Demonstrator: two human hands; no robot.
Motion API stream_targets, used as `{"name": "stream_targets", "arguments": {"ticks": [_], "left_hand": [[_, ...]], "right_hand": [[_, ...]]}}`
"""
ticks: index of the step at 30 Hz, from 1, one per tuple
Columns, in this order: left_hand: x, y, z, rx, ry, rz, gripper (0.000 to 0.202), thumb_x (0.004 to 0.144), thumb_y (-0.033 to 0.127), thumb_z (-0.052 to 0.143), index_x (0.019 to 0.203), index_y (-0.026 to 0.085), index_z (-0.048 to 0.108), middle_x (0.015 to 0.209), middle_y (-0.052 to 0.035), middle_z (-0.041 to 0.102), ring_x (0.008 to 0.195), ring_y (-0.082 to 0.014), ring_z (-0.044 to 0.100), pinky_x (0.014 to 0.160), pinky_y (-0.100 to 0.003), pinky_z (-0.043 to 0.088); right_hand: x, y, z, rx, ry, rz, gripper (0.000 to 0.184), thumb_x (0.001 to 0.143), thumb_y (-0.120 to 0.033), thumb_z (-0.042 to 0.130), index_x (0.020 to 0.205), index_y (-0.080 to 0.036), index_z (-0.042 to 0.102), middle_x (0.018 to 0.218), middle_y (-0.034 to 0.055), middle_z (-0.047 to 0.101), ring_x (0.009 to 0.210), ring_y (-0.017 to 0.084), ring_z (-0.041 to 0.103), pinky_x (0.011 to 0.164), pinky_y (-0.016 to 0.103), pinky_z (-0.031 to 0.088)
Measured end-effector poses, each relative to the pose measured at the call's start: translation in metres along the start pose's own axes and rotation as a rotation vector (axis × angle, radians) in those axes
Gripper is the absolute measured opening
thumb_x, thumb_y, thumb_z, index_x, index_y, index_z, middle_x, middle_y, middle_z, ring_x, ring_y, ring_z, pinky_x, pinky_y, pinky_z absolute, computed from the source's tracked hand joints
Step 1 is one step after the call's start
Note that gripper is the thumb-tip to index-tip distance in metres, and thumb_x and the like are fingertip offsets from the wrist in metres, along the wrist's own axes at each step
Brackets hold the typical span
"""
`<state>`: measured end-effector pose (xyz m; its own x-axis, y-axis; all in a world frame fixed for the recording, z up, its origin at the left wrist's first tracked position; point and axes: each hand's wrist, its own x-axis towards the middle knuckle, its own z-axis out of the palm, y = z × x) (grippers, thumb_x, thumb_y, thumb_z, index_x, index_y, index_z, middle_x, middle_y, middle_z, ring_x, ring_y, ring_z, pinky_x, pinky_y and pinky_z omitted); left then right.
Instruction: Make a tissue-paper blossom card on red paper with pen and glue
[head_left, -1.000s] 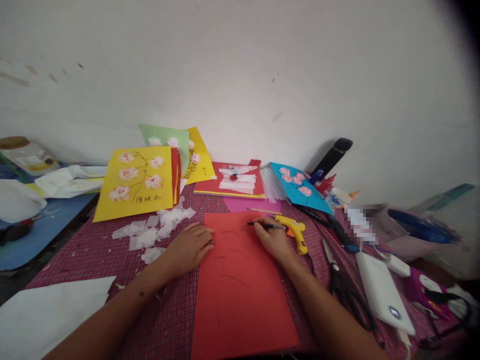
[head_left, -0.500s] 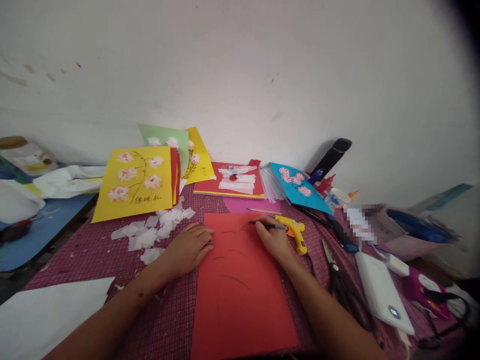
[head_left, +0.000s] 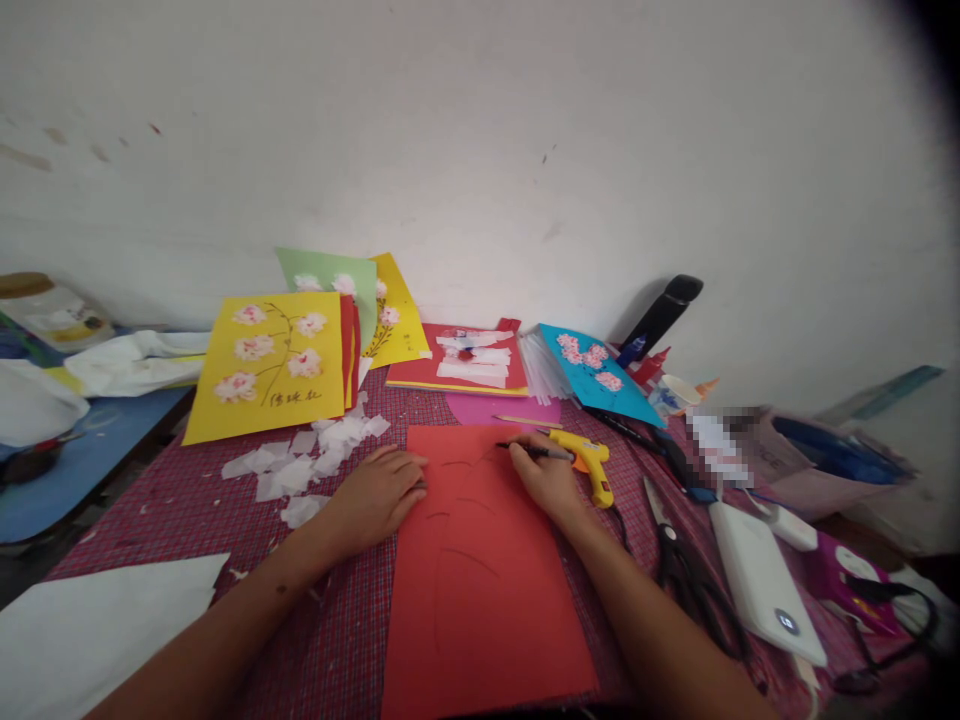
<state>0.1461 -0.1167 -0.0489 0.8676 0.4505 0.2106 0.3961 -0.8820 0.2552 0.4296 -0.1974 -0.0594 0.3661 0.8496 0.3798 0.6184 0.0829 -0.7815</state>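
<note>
A red sheet of paper point(head_left: 480, 590) lies on the checked tablecloth in front of me, with a few dark curved lines drawn on it. My left hand point(head_left: 379, 495) rests flat on the sheet's left edge, fingers stretched out. My right hand point(head_left: 547, 480) is closed round a black pen point(head_left: 532, 450), whose tip touches the paper near its top edge.
A yellow glue gun point(head_left: 592, 462) lies just right of my right hand, then black scissors point(head_left: 679, 560) and a white power bank point(head_left: 761, 585). White paper scraps point(head_left: 307, 460) lie to the left. Flower cards in yellow point(head_left: 266, 365) and blue point(head_left: 596, 370) stand at the back by the wall.
Almost nothing has changed. My right hand has shifted the pen slightly along the top of the red sheet; the left hand has stayed where it was.
</note>
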Motion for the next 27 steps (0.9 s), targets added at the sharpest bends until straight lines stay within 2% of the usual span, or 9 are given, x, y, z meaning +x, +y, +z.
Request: {"name": "stream_targets", "arguments": {"ticks": [5,11,16,18,22,24,27], "left_hand": [[0.0,0.0,0.0,-0.004,0.004,0.009,0.015,0.1,0.026,0.05,0.104,0.019,0.064,0.123,-0.0077,0.068,0.118,-0.0245,0.06,0.111,-0.05,0.04],[-0.001,-0.002,0.001,-0.007,0.008,0.011,0.016,0.1,0.025,0.05,0.106,0.019,0.063,0.123,-0.0077,0.068,0.119,-0.0238,0.06,0.112,-0.05,0.039],[0.0,-0.002,0.002,-0.009,0.014,0.006,0.015,0.1,0.026,0.052,0.108,0.019,0.063,0.123,-0.0069,0.068,0.117,-0.024,0.06,0.111,-0.049,0.04],[0.0,-0.001,0.001,-0.012,0.014,0.007,0.014,0.099,0.025,0.052,0.108,0.02,0.063,0.123,-0.0064,0.068,0.117,-0.0234,0.06,0.11,-0.048,0.04],[0.0,0.001,-0.002,-0.019,0.007,0.011,0.012,0.1,0.024,0.051,0.101,0.02,0.062,0.121,-0.0066,0.067,0.116,-0.0232,0.06,0.109,-0.047,0.04],[0.001,0.003,-0.003,-0.019,0.011,0.01,0.012,0.1,0.024,0.051,0.099,0.02,0.062,0.12,-0.0066,0.068,0.114,-0.023,0.06,0.108,-0.047,0.04],[0.001,0.004,-0.005,-0.011,0.015,0.008,0.013,0.1,0.025,0.05,0.098,0.02,0.061,0.114,-0.0066,0.069,0.11,-0.0227,0.061,0.106,-0.045,0.041]], "right_hand": [[-0.001,0.002,0.0,0.004,-0.025,0.001,0.021,0.083,-0.032,0.054,0.078,-0.024,0.072,0.079,0.0043,0.074,0.074,0.023,0.066,0.069,0.034,0.051],[-0.001,0.006,-0.003,0.045,0.103,0.016,0.02,0.087,-0.032,0.055,0.084,-0.022,0.073,0.08,0.0036,0.073,0.076,0.023,0.066,0.072,0.034,0.052],[0.001,-0.001,-0.006,0.11,0.13,-0.025,0.023,0.087,-0.03,0.057,0.099,-0.021,0.075,0.094,0.0057,0.076,0.087,0.023,0.069,0.081,0.036,0.053],[0.002,-0.009,-0.012,0.127,0.178,-0.004,0.022,0.084,-0.029,0.06,0.099,-0.02,0.074,0.092,0.0062,0.076,0.086,0.023,0.069,0.079,0.035,0.053],[0.001,-0.04,-0.033,0.308,0.259,0.157,0.022,0.086,-0.031,0.064,0.102,-0.019,0.071,0.078,0.0034,0.071,0.064,0.017,0.063,0.056,0.028,0.049],[-0.004,-0.06,-0.046,0.407,0.255,0.133,0.021,0.089,-0.034,0.064,0.101,-0.018,0.07,0.075,0.0024,0.069,0.057,0.015,0.059,0.05,0.025,0.045],[-0.017,-0.086,-0.058,0.404,0.207,0.054,0.019,0.091,-0.034,0.064,0.1,-0.019,0.07,0.073,0.0017,0.068,0.056,0.013,0.058,0.051,0.024,0.045]]}}
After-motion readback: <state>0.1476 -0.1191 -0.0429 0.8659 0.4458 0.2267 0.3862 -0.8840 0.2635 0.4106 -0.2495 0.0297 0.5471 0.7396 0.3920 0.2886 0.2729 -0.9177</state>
